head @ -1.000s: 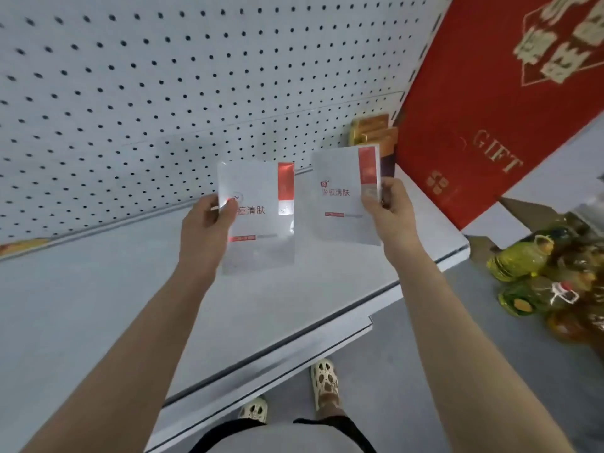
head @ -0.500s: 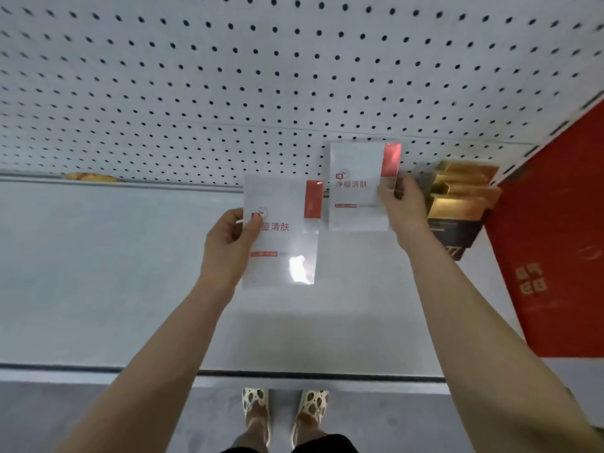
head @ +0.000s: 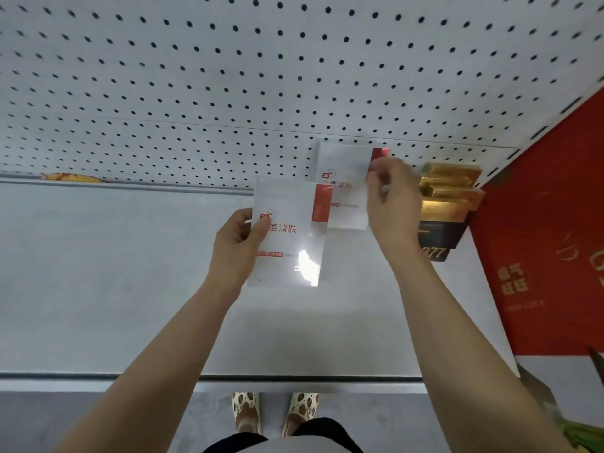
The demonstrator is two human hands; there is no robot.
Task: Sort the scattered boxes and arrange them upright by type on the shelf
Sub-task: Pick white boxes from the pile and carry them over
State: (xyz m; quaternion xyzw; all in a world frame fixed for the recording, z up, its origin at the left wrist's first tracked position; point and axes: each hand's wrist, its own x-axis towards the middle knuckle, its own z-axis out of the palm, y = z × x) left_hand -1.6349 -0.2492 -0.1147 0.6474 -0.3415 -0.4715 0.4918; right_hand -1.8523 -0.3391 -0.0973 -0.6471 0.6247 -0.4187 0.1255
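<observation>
My left hand (head: 240, 246) grips the left edge of a flat white box with a red corner strip (head: 291, 237), held above the grey shelf (head: 114, 273). A second white box of the same kind (head: 344, 188) stands against the pegboard at the back, and my right hand (head: 390, 204) holds its right edge near the red strip. Right of it, several gold boxes (head: 452, 188) and a dark box marked 377 (head: 438, 238) stand against the back wall.
The white pegboard (head: 228, 86) rises behind the shelf. A large red gift box (head: 549, 240) stands at the shelf's right end. A small orange item (head: 70, 177) lies at the back left. My feet (head: 274, 410) show below the shelf's front edge.
My right hand carried its white box back to the pegboard beside the gold boxes and slid up along its right edge. The left box stays raised, slightly nearer the other.
</observation>
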